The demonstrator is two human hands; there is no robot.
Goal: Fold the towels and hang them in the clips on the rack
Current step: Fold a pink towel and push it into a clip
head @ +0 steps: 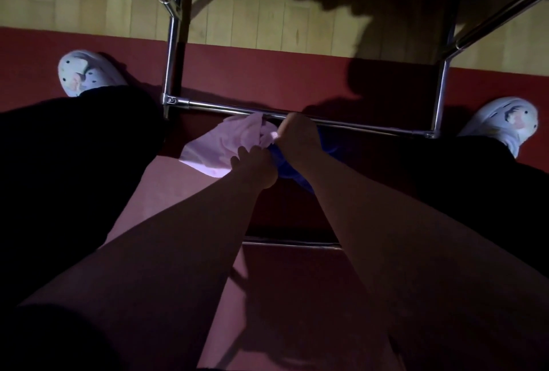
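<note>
Here, a person reaches down to a pink towel [214, 147] and a blue towel [292, 171] heaped loose on the red floor [267, 73] against the rack [222, 107], likely to lift one for folding. The right hand [300, 141] pinches the pink towel's bunched edge. The left hand [257, 167] is curled, its hold unclear in the gloom. No basket shows.

Both bare forearms reach down and forward, nearly parallel and close together, wrists straight. The left hand [255, 167] sits lower and nearer the body, knuckles up, fingers curled into the edge of the pink towel [219, 144]. The right hand [298, 138] is just beyond it, almost touching, its thumb up and fingers curled round the same towel's bunched part. Dim light hides the fingertips.
</note>
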